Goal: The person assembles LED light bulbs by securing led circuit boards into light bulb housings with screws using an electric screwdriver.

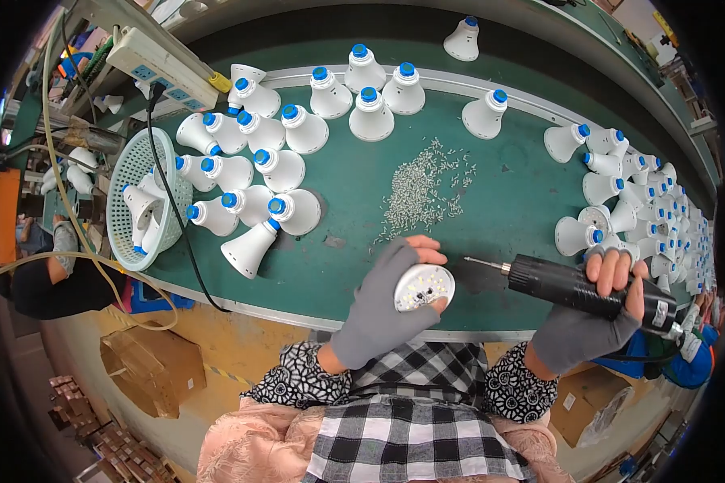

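My left hand [391, 294], in a grey fingerless glove, holds a white round lamp part [424, 288] with its flat LED face turned up. To the right, my right hand [600, 310], gloved alike, is wrapped round a black electric screwdriver [552, 282]. The screwdriver's bit points left, towards the lamp part, and does not touch it. Beyond my left hand lies a pile of small screws [415, 193] on the green table [346, 282].
White lamp housings with blue caps [298, 211] stand at the left and back; many more [600, 187] crowd the right. A pale green basket [119, 233] holds housings. A black cable [169, 193] hangs from a power strip [157, 64]. Cardboard boxes [157, 362] are below.
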Tool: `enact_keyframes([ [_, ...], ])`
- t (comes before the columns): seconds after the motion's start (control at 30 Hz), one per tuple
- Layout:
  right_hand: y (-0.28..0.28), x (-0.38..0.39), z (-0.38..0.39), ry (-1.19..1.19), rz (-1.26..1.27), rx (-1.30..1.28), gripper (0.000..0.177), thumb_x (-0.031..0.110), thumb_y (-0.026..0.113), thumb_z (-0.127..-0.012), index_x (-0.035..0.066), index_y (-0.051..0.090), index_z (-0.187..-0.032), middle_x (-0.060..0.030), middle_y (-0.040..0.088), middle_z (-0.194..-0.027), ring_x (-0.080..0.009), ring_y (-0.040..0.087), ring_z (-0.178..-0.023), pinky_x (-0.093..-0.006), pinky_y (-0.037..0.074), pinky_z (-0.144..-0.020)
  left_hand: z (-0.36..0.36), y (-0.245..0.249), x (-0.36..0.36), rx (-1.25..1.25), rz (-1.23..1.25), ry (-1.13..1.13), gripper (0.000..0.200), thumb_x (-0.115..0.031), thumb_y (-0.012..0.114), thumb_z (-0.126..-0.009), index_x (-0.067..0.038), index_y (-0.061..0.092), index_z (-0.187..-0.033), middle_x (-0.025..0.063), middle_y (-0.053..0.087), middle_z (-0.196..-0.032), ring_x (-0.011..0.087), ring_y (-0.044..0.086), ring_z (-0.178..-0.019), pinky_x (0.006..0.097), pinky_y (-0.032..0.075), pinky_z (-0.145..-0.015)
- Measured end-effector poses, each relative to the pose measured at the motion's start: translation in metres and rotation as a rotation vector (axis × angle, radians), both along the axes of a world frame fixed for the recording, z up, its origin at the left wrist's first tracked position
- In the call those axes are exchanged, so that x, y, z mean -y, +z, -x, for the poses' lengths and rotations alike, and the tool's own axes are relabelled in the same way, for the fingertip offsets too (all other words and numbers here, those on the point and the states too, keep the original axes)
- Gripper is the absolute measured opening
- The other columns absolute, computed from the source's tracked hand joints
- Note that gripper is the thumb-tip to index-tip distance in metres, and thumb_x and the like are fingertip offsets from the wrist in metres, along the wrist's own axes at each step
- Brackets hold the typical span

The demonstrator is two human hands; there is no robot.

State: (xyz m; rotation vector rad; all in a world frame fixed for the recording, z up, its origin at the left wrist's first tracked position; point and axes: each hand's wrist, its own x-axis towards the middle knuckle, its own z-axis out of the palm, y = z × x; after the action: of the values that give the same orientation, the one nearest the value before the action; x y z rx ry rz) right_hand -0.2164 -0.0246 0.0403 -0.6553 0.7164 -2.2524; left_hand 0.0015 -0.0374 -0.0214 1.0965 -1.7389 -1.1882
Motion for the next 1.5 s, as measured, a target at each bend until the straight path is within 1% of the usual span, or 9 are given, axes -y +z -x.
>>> enact_keyframes([
  [0.1, 0.007, -0.017, -0.005, 0.049, 0.048, -0.005, 0.021, 0.012, 0.055, -0.088, 0.004, 0.046, -0.106, -0.0025, 0.041, -0.076, -0.0127, 0.045, -0.067, -0.0291, 0.039, -0.067, 0.003, 0.013, -0.008, -0.315, -0.742, 0.044, 0.039, -0.012, 0.073, -0.078, -0.006, 0.059, -0.113, 0.0056, 0.062, -0.106, 0.0119, 0.059, -0.095, 0.026, 0.049, -0.08],
  [0.2, 0.006, -0.031, -0.012, 0.009, 0.027, -0.061, 0.023, 0.011, 0.056, -0.085, 0.006, 0.044, -0.104, -0.0035, 0.043, -0.076, -0.0136, 0.046, -0.062, -0.0305, 0.041, -0.064, 0.012, 0.002, -0.018, -0.318, -0.682, 0.081, 0.037, -0.013, 0.072, -0.08, -0.006, 0.058, -0.113, 0.003, 0.063, -0.098, 0.0079, 0.059, -0.089, 0.0245, 0.049, -0.078],
  [0.5, 0.005, -0.038, -0.033, 0.018, 0.044, -0.21, 0.022, 0.009, 0.057, -0.084, 0.006, 0.048, -0.104, -0.0023, 0.041, -0.073, -0.0132, 0.047, -0.065, -0.0313, 0.04, -0.067, 0.027, -0.009, -0.03, -0.254, -0.537, 0.117, 0.037, -0.009, 0.074, -0.078, -0.005, 0.057, -0.111, 0.0046, 0.064, -0.098, 0.0086, 0.061, -0.085, 0.0237, 0.051, -0.074],
  [0.9, 0.006, -0.036, -0.034, 0.078, 0.059, -0.316, 0.023, 0.008, 0.057, -0.085, 0.007, 0.044, -0.105, -0.0033, 0.044, -0.075, -0.0152, 0.049, -0.065, -0.0321, 0.042, -0.067, 0.031, -0.017, -0.034, -0.07, -0.42, 0.124, 0.039, -0.007, 0.072, -0.075, -0.005, 0.057, -0.11, 0.004, 0.062, -0.1, 0.0101, 0.06, -0.089, 0.0254, 0.05, -0.078],
  [1.0, 0.006, -0.036, -0.034, 0.086, 0.053, -0.33, 0.024, 0.008, 0.058, -0.085, 0.007, 0.043, -0.104, -0.0033, 0.043, -0.075, -0.0155, 0.049, -0.064, -0.0324, 0.042, -0.066, 0.033, -0.012, -0.034, -0.104, -0.459, 0.133, 0.039, -0.008, 0.072, -0.072, -0.008, 0.056, -0.107, 0.0095, 0.053, -0.102, 0.0231, 0.056, -0.093, 0.0345, 0.047, -0.085],
  [1.17, 0.007, -0.037, -0.032, 0.112, 0.035, -0.361, 0.026, 0.008, 0.059, -0.084, 0.007, 0.042, -0.103, -0.0039, 0.042, -0.075, -0.0163, 0.05, -0.063, -0.0332, 0.042, -0.067, 0.034, -0.011, -0.034, -0.107, -0.443, 0.14, 0.038, -0.008, 0.072, -0.072, -0.008, 0.056, -0.107, 0.0097, 0.053, -0.102, 0.0236, 0.055, -0.094, 0.0346, 0.046, -0.085],
  [1.27, 0.004, -0.041, -0.032, 0.104, 0.061, -0.289, 0.037, 0.002, 0.065, -0.084, 0.01, 0.041, -0.11, -0.0087, 0.053, -0.08, -0.0234, 0.06, -0.064, -0.0423, 0.051, -0.068, 0.035, -0.011, -0.035, -0.117, -0.424, 0.139, 0.038, -0.008, 0.072, -0.072, -0.007, 0.056, -0.107, 0.0097, 0.053, -0.102, 0.0238, 0.054, -0.095, 0.0348, 0.046, -0.086],
  [1.37, 0.009, -0.041, -0.033, 0.132, 0.026, -0.306, 0.035, 0.002, 0.066, -0.084, 0.01, 0.04, -0.105, -0.0083, 0.052, -0.079, -0.0237, 0.06, -0.064, -0.0438, 0.051, -0.068, 0.035, -0.011, -0.035, -0.105, -0.408, 0.135, 0.037, -0.008, 0.071, -0.072, -0.006, 0.056, -0.106, 0.0098, 0.053, -0.102, 0.0242, 0.053, -0.095, 0.0351, 0.045, -0.086],
  [1.5, 0.015, -0.036, -0.037, 0.175, -0.026, -0.369, 0.026, 0.001, 0.06, -0.082, 0.01, 0.039, -0.095, -0.0046, 0.045, -0.074, -0.0171, 0.05, -0.061, -0.0356, 0.043, -0.067, 0.037, -0.008, -0.034, -0.044, -0.337, 0.126, 0.036, -0.007, 0.071, -0.072, -0.006, 0.055, -0.105, 0.01, 0.053, -0.101, 0.0247, 0.052, -0.095, 0.0356, 0.045, -0.085],
])
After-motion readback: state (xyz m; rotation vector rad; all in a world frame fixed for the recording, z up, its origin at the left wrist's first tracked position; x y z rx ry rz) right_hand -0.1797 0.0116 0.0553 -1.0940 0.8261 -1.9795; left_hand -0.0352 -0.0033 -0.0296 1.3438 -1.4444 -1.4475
